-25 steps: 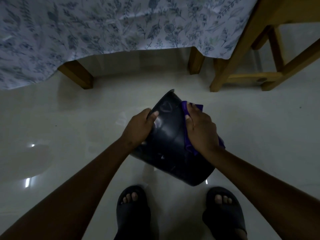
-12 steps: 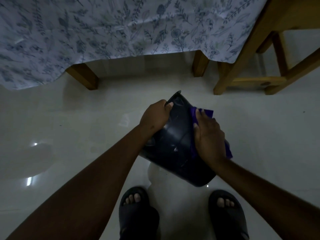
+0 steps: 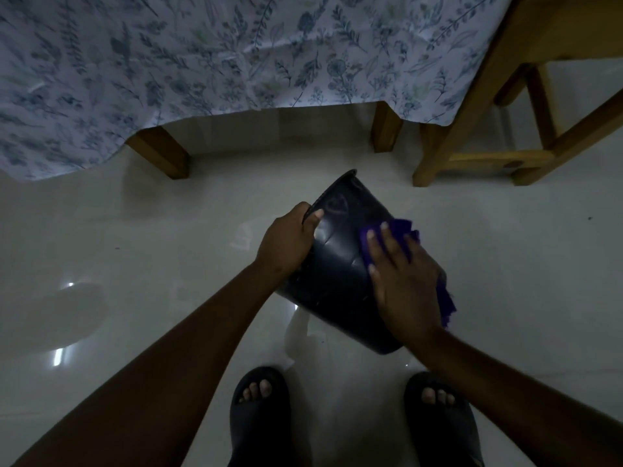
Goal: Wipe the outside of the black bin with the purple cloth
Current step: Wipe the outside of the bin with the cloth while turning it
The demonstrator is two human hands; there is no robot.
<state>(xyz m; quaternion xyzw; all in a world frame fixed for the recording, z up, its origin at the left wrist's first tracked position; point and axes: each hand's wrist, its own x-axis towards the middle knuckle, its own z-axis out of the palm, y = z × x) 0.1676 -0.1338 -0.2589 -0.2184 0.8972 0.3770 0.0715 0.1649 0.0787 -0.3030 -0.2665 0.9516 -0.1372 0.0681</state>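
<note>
Bin (image 3: 340, 274) held tilted above floor (image 3: 135, 251), mouth turned away, so side wall is presented for wiping. Rim gripped by left hand (image 3: 286, 244), fingers curled over edge, for steadying. Cloth (image 3: 401, 230) pressed flat on wall under right hand (image 3: 404, 284), fingers spread for broad contact.

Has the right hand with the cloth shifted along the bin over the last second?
Yes. The right hand and purple cloth slid along the black bin, nearer its base than its rim.
</note>
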